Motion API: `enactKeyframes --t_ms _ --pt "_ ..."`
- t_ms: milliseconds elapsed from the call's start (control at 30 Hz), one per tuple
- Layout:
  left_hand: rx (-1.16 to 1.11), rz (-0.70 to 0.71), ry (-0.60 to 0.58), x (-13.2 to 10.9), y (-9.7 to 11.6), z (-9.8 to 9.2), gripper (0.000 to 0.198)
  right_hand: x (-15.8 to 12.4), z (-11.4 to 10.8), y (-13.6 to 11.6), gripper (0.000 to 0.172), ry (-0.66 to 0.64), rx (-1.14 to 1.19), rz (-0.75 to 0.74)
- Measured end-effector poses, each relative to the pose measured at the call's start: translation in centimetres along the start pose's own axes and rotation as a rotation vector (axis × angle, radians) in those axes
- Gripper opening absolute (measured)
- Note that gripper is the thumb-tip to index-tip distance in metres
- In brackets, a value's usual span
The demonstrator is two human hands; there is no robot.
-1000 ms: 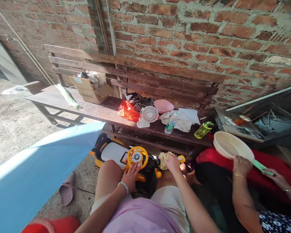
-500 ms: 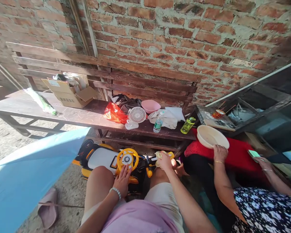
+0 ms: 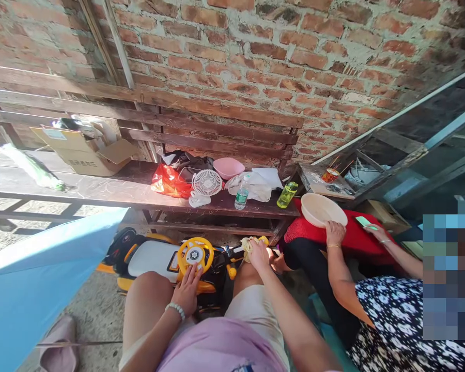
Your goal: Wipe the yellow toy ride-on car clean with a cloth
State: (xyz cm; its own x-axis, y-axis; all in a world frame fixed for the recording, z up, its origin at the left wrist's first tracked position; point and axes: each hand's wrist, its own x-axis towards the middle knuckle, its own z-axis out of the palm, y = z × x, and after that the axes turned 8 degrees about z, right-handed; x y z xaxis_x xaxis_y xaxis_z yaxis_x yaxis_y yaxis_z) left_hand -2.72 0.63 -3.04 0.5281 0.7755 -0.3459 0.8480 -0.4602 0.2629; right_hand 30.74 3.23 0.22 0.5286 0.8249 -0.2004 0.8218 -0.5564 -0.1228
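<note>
- The right hand [image 3: 259, 254] is closed on a pale yellow cloth [image 3: 246, 248], its fingers bunching the material just ahead of the palm.
- The cloth lies against the front part of a yellow, black and white ride-on toy [image 3: 149, 256]; how far it wraps around cannot be made out.
- A yellow end piece [image 3: 263, 240] of the toy shows just beyond the right hand, and a yellow knob [image 3: 231, 272] lies near it on the left.
- The left hand [image 3: 187, 289] is loosely open, fingers stretched over the near rim of the yellow steering wheel [image 3: 195, 254] and touching it; a beaded bracelet [image 3: 175, 310] circles the wrist.
- The toy's white seat extends to the left of the left hand.
- Well beyond both hands runs a dark wooden bench [image 3: 120, 182], bearing a white fan [image 3: 207, 182], a pink basin [image 3: 228, 168], a clear bottle [image 3: 241, 198] and a green bottle [image 3: 287, 195].
- To the right of the right hand, well apart, another person's hand [image 3: 335, 234] grips a cream basin [image 3: 321, 207] by its rim.
- Left of the left hand, blue fabric [image 3: 54, 279] spreads above the floor, with a slipper [image 3: 58, 346] beside it.
</note>
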Motion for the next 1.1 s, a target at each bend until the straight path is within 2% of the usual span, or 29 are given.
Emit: enactKeyframes --t_ms 200,300,367,533,667,800,933,1100 --pt "-0.036 -0.007 -0.035 -0.2 0.5 -0.6 0.103 2.7 -1.5 2.2 0.046 -0.01 -0.05 0.141" --pt "-0.032 -0.011 -0.053 -0.2 0.7 -0.9 0.103 3.4 -2.1 2.0 0.046 -0.025 -0.074 0.123" --pt "-0.028 -0.012 -0.054 -0.2 0.7 -0.9 0.102 3.3 -2.5 0.9 0.046 -0.05 -0.088 0.019" --pt "-0.033 -0.015 -0.053 -0.3 0.9 -0.9 0.1 2.0 -3.3 -3.1 0.05 -0.183 -0.117 -0.375" --pt "-0.042 -0.011 -0.067 -0.4 1.0 -1.1 0.101 2.3 -3.9 -4.2 0.04 -0.282 -0.14 -0.54" --pt "-0.057 -0.005 -0.07 -0.5 1.0 -1.3 0.105 4.8 -5.6 -2.2 0.031 -0.335 -0.267 -0.475" --pt "-0.089 -0.015 -0.092 -0.6 1.0 -1.6 0.105 7.0 -6.8 -0.3 0.035 -0.296 -0.404 -0.343" --pt "-0.087 -0.038 -0.097 -0.5 1.2 -1.5 0.106 5.7 -5.4 -0.8 0.041 -0.233 -0.384 -0.331"
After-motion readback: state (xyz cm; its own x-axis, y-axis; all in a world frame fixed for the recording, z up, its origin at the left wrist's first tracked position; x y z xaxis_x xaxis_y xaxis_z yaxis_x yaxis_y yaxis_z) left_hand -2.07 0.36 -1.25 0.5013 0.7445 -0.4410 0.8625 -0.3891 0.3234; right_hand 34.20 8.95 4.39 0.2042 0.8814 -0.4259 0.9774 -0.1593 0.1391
